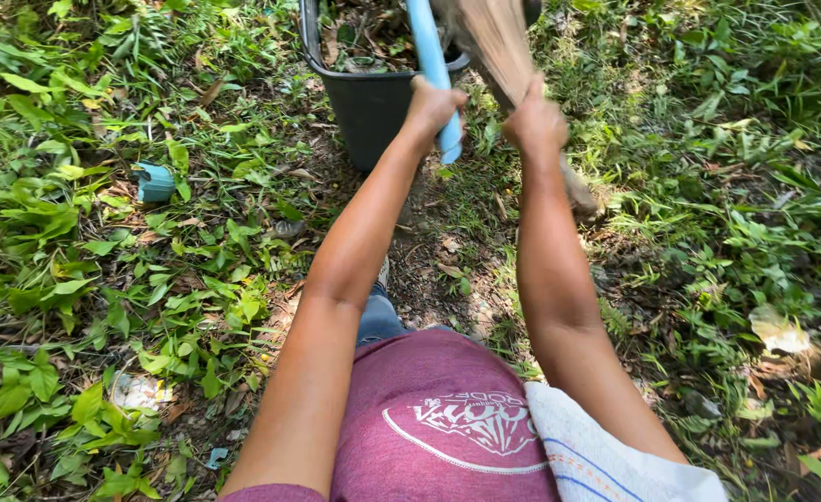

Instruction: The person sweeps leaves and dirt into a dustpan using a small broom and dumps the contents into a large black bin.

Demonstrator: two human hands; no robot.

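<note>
Weedy, leaf-strewn ground surrounds a black bin (pixel 366 116), just in front of which the left hand (pixel 432 104) has its fingers wrapped around an upright blue handle (pixel 429 56), while the right hand (pixel 535 123), beside it, grips straw-coloured broom bristles (pixel 494 37) slanting up over the bin's rim.

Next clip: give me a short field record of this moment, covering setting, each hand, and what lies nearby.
setting: outdoor ground with weeds, dirt and dry leaves
left hand: closed around a blue handle
right hand: gripping a straw broom
bin: black, in front of the hands, dry leaves inside
litter: blue scrap in weeds at left; pale scrap at right
</note>
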